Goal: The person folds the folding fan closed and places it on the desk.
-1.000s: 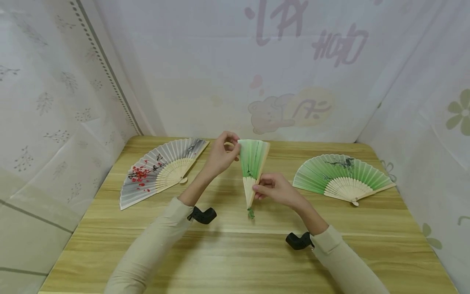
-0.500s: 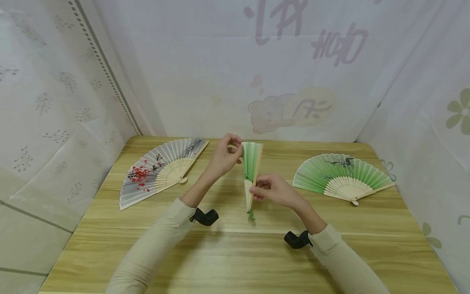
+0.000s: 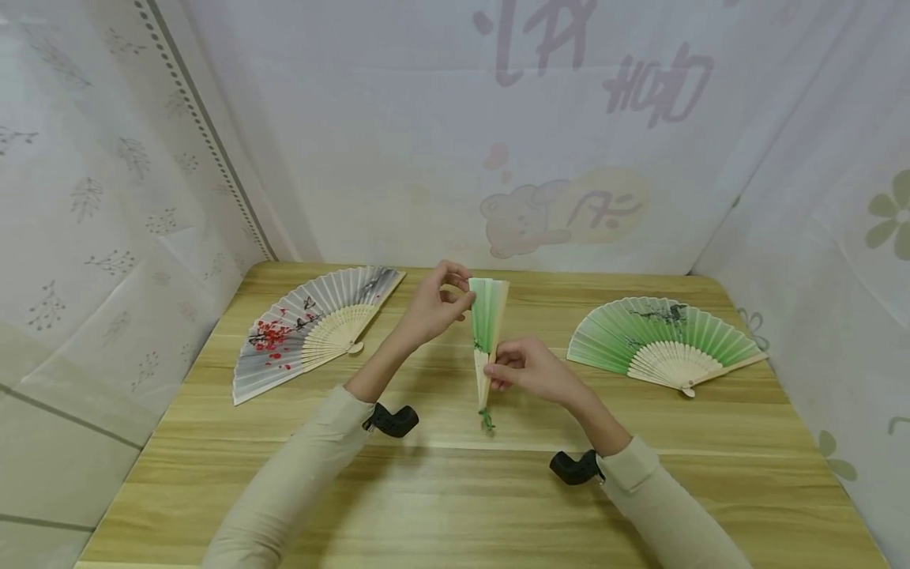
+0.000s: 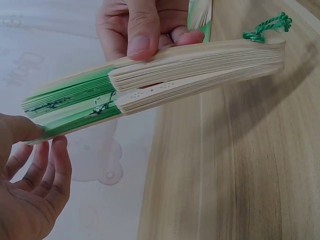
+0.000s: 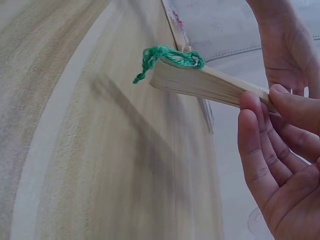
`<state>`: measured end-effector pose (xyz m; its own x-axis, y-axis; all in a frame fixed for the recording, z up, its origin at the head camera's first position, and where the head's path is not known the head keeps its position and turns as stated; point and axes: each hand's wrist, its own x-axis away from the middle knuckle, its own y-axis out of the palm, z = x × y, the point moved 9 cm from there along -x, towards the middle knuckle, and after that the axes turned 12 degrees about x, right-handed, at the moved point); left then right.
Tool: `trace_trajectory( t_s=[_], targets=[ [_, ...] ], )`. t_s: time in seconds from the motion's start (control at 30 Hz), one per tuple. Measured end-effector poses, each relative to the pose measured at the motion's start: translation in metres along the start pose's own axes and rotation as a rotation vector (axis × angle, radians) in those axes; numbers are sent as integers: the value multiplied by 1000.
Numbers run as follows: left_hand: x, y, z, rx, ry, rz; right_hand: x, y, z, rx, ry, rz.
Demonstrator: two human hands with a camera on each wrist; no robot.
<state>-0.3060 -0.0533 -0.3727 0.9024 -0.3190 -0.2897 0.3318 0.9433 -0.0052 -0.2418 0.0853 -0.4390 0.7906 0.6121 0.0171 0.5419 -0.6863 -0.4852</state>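
A green folding fan (image 3: pixel 485 316), nearly folded, stands upright in both hands above the middle of the table. My left hand (image 3: pixel 437 300) pinches the top of its outer leaf between thumb and fingers. Lower down, my right hand (image 3: pixel 529 365) pinches the bamboo ribs between thumb and fingertips. A narrow gap splits the stack of ribs (image 4: pixel 195 70) in the left wrist view. From the pivot end hangs a knotted green cord (image 5: pixel 167 57), clear in the right wrist view.
A spread grey fan (image 3: pixel 313 328) with red blossoms lies on the wooden table (image 3: pixel 441 506) at left. A spread green fan (image 3: pixel 664 340) lies at right. Behind the table hangs a printed white curtain (image 3: pixel 384 158).
The held fan has narrowed from a small wedge to an almost folded bundle. My left hand has moved slightly right and down with its edge; the two fans on the table stay put.
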Motion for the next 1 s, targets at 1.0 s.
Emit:
trace_trajectory(
  t_s=[1.0],
  targets=[
    [0,6,-10,-40,-41,10,1,0,1,67,-49,17]
  ],
)
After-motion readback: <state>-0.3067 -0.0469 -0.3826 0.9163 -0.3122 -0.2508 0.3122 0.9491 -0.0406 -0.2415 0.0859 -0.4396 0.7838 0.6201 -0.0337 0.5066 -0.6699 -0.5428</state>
